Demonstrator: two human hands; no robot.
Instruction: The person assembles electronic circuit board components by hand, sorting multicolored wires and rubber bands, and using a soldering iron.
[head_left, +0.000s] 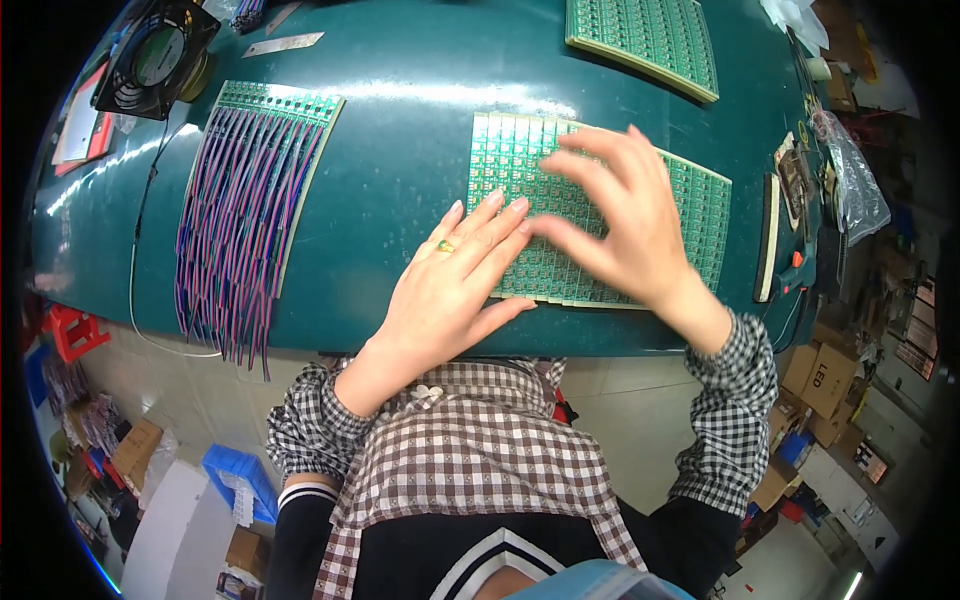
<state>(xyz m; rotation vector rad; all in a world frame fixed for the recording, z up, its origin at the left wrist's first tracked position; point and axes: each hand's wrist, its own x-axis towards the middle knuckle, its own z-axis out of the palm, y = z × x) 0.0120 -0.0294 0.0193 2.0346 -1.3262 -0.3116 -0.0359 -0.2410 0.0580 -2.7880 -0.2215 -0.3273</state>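
Green circuit board panels [705,215] lie side by side on the dark green table in front of me, each divided into rows of small boards. My left hand [447,275] rests flat with its fingers stretched over the left edge of these panels; a ring with a green stone sits on one finger. Just above the same panels my right hand [630,215] is raised, fingers spread and slightly curled, and nothing shows between them. Its thumb comes close to the left fingertips; whether they touch I cannot tell.
To the left lies a panel [275,97] with many purple, red and dark wires [240,220] hanging over the table's front edge. A stack of green panels [645,45] is at the back right. A black fan [157,57], a metal ruler [284,45] and a hot glue gun [795,273] lie around.
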